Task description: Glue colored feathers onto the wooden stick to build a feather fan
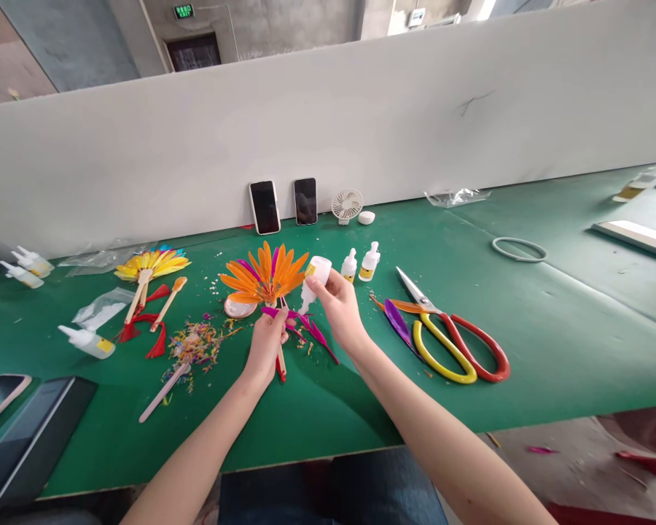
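My right hand (342, 310) grips a white glue bottle (318, 273) tipped upside down, its nozzle pointing at a magenta feather (291, 314). That feather is pinched in the fingers of my left hand (265, 343). Just beyond lies a fan of orange feathers (262, 273) with a few magenta ones among them; its wooden handle (280, 357) runs down beside my left hand. Another magenta feather (321, 335) rests on the table under the bottle. A small round dish with white contents (240, 306) sits partly beneath the orange feathers.
Large scissors (442, 328) lie to the right beside a purple feather (398, 321). Two upright glue bottles (369, 261) stand behind my right hand. Leftward are a yellow feather fan (150, 266), colourful scraps (194, 343) and a lying glue bottle (90, 341). Phones (265, 208) lean on the partition.
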The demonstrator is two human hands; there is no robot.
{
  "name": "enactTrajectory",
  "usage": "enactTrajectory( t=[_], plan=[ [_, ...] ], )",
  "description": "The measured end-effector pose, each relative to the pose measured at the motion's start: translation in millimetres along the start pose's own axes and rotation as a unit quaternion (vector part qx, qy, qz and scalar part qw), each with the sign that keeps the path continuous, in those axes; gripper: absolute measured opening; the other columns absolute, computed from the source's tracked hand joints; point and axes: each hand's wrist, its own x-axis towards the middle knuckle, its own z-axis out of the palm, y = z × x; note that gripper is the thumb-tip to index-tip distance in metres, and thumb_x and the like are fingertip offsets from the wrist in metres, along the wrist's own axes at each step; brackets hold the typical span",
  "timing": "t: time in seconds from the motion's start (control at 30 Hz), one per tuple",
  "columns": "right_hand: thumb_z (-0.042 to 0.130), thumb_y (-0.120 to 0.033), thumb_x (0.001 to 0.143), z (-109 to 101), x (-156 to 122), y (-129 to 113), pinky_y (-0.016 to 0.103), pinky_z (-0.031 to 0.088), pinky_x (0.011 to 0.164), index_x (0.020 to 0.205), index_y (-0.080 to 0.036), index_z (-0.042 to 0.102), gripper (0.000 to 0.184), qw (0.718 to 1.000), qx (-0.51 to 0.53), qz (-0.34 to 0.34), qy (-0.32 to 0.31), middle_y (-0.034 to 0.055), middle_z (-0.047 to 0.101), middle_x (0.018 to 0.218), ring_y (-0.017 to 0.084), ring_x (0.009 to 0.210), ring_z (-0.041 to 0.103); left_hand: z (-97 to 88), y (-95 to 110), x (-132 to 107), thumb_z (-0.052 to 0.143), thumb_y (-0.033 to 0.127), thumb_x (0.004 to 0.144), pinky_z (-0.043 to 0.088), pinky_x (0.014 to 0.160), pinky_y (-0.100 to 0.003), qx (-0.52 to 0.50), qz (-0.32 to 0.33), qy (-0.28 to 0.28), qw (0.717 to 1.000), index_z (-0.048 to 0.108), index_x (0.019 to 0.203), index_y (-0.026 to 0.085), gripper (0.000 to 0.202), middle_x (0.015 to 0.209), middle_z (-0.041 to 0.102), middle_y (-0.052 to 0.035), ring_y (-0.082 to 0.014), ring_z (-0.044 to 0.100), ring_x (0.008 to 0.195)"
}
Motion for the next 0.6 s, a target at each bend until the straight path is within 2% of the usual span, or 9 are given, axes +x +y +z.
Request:
enactTrajectory(
  t=[0.3,0.6],
  plan=[
    [0.06,-0.038,0.069,-0.4,0.7,-1.4,0.026,0.037,0.058,0.075,-0.018,0.058,0.021,1.0,0.005,-0.002,0.009,-0.0028,0.054,0.064,0.012,0.059,0.045,-1.5,-3.5,2.0,0.071,0.044,0.054,0.025,0.041,-0.019,0.002,0.007,0.0,1.0,0.048,0.051,0.016,0.036,0.046,0.046,0.0036,-0.0039,0.035,0.043],
    [0.059,-0.037,0.069,-1.2,0.5,-1.5,0.026,0.036,0.058,0.068,-0.019,0.055,0.019,1.0,-0.007,-0.012,0.018,-0.0031,0.052,0.062,0.011,0.059,0.044,-0.5,0.0,0.3,0.069,0.043,0.055,0.024,0.04,-0.02,-0.003,0.015,0.012,1.0,0.045,0.051,0.017,0.036,0.047,0.045,0.0048,-0.0027,0.032,0.04]
  ],
)
